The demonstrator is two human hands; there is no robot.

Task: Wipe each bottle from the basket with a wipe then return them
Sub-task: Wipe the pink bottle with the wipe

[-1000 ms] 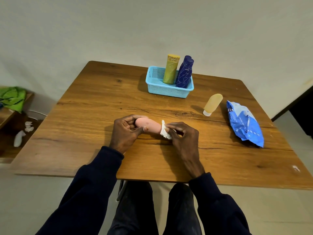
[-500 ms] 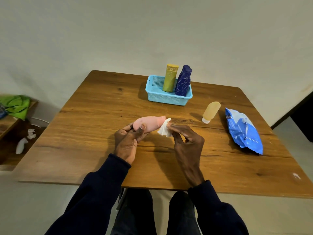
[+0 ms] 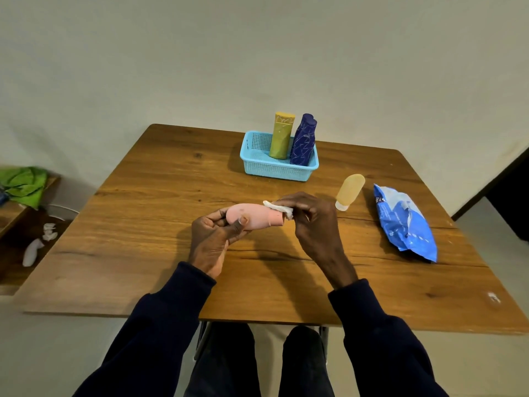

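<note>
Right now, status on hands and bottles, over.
Left hand grips pink bottle; right hand pinches wipe at its cap. Yellow bottle, navy bottle in basket; tan bottle on table. Nothing blocks basket.

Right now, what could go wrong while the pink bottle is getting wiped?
1. The left hand holds the pink bottle only by its bottom end, so the wipe pushing at the cap end might knock it loose.
2. The tan bottle sits loose just beyond the right hand; a wide swipe could bump it.

Head-worn wide view looks forward and down; table (image 3: 143, 253) close below, wall (image 3: 257, 53) beyond.
</note>
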